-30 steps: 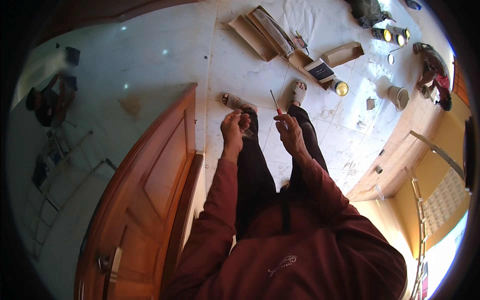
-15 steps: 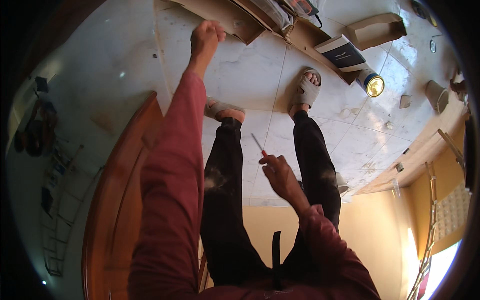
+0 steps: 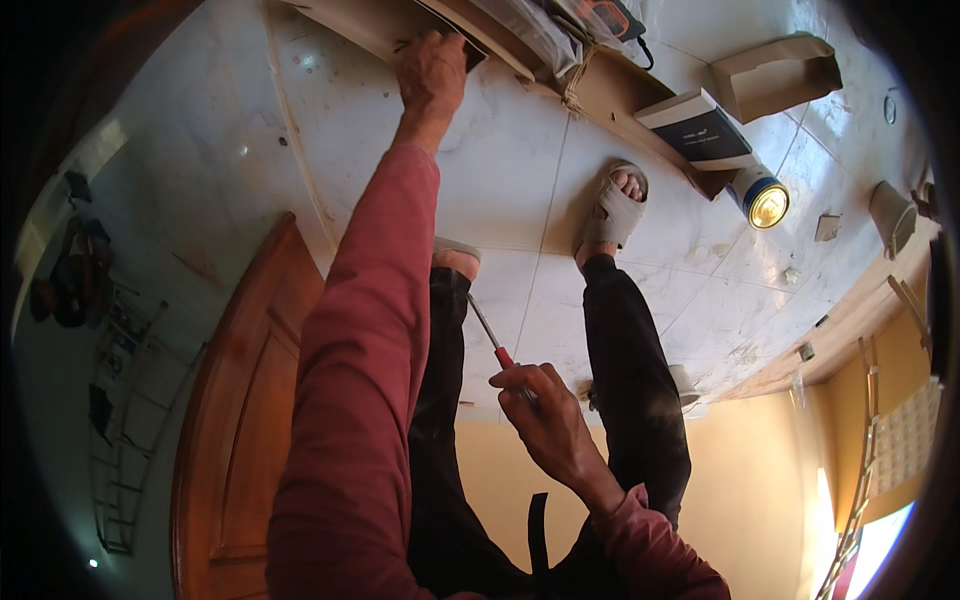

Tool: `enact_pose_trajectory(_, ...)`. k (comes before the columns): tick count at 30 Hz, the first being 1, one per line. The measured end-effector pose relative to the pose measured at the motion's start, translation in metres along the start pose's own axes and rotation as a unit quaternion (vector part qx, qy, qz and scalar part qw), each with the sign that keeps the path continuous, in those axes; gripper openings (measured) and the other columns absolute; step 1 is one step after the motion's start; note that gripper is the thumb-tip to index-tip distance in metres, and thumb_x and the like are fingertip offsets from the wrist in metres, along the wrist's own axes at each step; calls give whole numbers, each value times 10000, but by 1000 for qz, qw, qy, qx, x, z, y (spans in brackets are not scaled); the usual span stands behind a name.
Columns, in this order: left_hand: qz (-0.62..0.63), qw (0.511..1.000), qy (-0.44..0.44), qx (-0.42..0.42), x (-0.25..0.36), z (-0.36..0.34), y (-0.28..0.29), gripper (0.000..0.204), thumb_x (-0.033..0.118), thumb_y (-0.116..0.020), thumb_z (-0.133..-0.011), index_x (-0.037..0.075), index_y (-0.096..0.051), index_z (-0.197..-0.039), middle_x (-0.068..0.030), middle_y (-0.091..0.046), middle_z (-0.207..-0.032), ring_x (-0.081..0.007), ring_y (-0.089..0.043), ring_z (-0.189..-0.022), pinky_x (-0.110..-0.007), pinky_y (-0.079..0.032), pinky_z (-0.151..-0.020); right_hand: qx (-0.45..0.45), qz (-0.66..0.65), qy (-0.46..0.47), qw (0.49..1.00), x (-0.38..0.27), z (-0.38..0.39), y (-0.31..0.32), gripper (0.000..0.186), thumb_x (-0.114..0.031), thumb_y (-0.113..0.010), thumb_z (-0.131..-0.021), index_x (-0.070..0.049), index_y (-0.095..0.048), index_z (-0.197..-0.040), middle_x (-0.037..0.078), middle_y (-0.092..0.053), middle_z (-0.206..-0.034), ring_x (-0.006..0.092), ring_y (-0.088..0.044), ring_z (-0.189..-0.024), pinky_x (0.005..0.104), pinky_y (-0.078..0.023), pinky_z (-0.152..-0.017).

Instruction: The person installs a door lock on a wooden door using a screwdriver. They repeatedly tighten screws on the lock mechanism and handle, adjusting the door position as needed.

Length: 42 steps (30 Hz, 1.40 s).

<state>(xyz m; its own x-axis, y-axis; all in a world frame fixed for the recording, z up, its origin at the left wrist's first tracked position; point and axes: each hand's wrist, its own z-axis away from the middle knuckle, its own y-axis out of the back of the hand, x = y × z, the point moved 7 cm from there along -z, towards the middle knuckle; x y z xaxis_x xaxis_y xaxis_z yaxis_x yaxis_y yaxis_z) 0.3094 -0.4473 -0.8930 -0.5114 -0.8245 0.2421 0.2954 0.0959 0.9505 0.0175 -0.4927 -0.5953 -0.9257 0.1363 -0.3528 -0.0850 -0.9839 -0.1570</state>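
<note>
My right hand is closed round a screwdriver with a red handle. Its thin metal shaft points up and left, over my left trouser leg. At the far side, my left hand is reached out over the flap of a long cardboard box. Its fingers are curled at the flap's edge. A small dark tip shows beside the fingers, but what they hold is hidden.
A black-and-white box lies on the cardboard at the right, beside a blue can with a gold end. Behind is an open cardboard tray. A wooden door stands at the left. Another person is at far left.
My left hand has moved slightly right, onto the cardboard flap. My right hand has drawn nearer to me with the screwdriver. The view has shifted a little.
</note>
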Motion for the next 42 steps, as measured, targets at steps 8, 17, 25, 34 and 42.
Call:
enact_pose_trajectory(8, 21, 994, 72, -82, -16, 4, -28, 139, 110, -566, -903, 87, -638, -1020, -180, -642, -1001, -407, -636, -960, -500, -515, -829, -1, -14, -9, 1000, -7, 1, 6, 166, -95, -594, -961, -51, -621, -1119, 109, -576, -1016, 184, -601, -861, 324, -490, -767)
enact_pose_trajectory(17, 1, 995, 102, 0, -27, -12, -9, 197, 174, -622, -888, 53, -618, -1043, -194, -646, -967, -413, -642, -911, -502, -521, -809, -18, -38, -11, 999, -6, 1, 3, 200, -99, -581, -966, -75, -607, -1163, 140, -534, -991, 276, -612, -876, 396, -488, -820)
enact_pose_trajectory(25, -1, 977, 135, -167, -14, -10, -22, 165, 113, -577, -875, 14, -687, -949, -209, -705, -1007, -406, -668, -923, -467, -533, -875, -17, -20, 2, 1000, -9, 2, 3, 199, -93, -588, -957, -86, -602, -1156, 125, -525, -955, 279, -605, -861, 403, -483, -808)
enact_pose_trajectory(34, 158, 978, 119, 65, -19, 16, 25, 177, 126, -576, -917, 19, -678, -1014, -134, -698, -886, -304, -680, -801, -389, -535, -753, 15, -14, 50, 999, 9, 8, 8, 177, -84, -613, -947, -64, -617, -1123, 111, -579, -1022, 211, -595, -891, 342, -482, -807)
enact_pose_trajectory(42, 577, 754, 314, 15, 9, 151, 72, 136, 55, -579, -908, 26, -625, -1032, -25, -605, -760, -111, -569, -647, -282, -486, -587, 62, -193, -28, 979, 15, 0, 40, 342, -115, -577, -956, -133, -515, -1293, 69, -611, -946, 92, -502, -518, 241, -377, -417)
